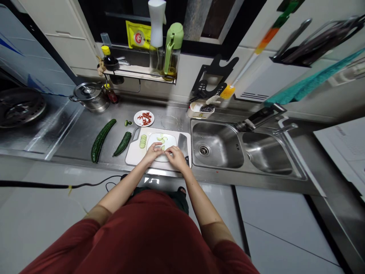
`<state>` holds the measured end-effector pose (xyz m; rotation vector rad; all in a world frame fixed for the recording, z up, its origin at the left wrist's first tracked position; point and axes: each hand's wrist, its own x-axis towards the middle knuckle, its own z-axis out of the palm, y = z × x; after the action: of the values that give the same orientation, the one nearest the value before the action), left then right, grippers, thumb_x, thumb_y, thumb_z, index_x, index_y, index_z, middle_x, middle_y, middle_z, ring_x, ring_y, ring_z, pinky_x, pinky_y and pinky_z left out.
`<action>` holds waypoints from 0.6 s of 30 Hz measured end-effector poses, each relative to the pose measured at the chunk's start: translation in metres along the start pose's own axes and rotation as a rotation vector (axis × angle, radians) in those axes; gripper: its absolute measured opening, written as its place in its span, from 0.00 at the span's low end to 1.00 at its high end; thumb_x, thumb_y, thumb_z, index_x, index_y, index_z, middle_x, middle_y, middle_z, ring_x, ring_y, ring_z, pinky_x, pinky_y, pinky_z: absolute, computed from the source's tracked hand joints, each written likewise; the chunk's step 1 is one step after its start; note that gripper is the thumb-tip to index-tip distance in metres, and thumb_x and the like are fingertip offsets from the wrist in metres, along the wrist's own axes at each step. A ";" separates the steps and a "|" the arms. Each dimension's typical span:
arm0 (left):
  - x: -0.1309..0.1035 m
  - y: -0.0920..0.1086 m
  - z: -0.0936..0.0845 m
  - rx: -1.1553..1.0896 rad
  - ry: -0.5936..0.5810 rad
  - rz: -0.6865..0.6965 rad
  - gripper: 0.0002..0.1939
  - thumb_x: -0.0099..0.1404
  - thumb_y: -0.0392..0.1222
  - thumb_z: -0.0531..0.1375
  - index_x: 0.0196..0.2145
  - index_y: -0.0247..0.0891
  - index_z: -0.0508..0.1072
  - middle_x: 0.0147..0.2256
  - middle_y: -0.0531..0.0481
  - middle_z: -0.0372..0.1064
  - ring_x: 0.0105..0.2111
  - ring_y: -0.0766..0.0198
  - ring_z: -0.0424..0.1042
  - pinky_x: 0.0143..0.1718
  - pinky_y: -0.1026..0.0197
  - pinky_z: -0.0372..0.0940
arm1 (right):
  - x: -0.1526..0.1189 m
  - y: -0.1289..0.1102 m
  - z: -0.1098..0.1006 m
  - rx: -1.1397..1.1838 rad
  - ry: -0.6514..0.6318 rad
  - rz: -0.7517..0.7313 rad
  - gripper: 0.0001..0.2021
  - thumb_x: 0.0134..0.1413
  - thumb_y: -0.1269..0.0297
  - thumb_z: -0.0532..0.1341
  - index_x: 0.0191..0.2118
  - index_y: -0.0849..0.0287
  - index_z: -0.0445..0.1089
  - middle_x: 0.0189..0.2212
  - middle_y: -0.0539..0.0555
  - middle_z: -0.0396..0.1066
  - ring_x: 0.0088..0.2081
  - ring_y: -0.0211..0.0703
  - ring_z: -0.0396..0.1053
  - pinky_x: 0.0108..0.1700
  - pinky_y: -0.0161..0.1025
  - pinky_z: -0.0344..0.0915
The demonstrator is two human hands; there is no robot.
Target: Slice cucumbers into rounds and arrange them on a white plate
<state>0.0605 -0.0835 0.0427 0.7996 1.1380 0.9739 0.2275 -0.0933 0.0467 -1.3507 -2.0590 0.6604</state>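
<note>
My left hand [154, 151] and my right hand [176, 157] meet over the near half of a white plate [151, 139], fingertips pinched close together. A small pale-green cucumber slice [163, 147] shows at the fingertips, partly hidden by them. More cucumber slices [162, 138] lie curved on the plate's far half. The plate rests on a white cutting board [132, 155]. To its left, several overlapping cucumber slices [143, 141] form a short column. A knife [183, 146] with a broad blade and black handle lies along the board's right side, partly behind my right hand.
Left of the board are a cut cucumber [122, 144] and a long whole cucumber [103, 140]. Behind stand a small plate of red pieces [144, 118], cucumber ends [128, 123] and a lidded pot [90, 96]. A double sink [218, 146] adjoins the right. Bottles [172, 49] stand on a shelf.
</note>
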 end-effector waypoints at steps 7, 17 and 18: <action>0.011 -0.014 0.001 -0.037 -0.006 0.039 0.29 0.44 0.39 0.68 0.45 0.37 0.66 0.26 0.57 0.68 0.27 0.70 0.69 0.35 0.65 0.61 | 0.002 0.008 0.009 0.014 0.013 0.053 0.06 0.56 0.65 0.57 0.33 0.57 0.70 0.30 0.52 0.68 0.36 0.42 0.64 0.43 0.37 0.59; 0.028 -0.029 0.011 0.001 -0.013 0.001 0.26 0.44 0.37 0.68 0.43 0.36 0.69 0.25 0.56 0.67 0.26 0.71 0.66 0.32 0.66 0.60 | -0.004 0.024 0.008 -0.020 -0.007 0.199 0.07 0.54 0.64 0.56 0.31 0.58 0.71 0.25 0.48 0.68 0.28 0.38 0.63 0.32 0.32 0.56; 0.030 -0.030 0.013 0.015 -0.015 -0.008 0.25 0.44 0.37 0.68 0.42 0.36 0.69 0.25 0.55 0.67 0.25 0.71 0.66 0.31 0.66 0.60 | -0.004 0.027 0.007 -0.029 -0.012 0.209 0.08 0.54 0.64 0.56 0.32 0.58 0.71 0.25 0.49 0.68 0.28 0.38 0.63 0.32 0.32 0.56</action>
<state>0.0831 -0.0672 0.0082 0.8125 1.1362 0.9524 0.2412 -0.0876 0.0227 -1.5969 -1.9600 0.7311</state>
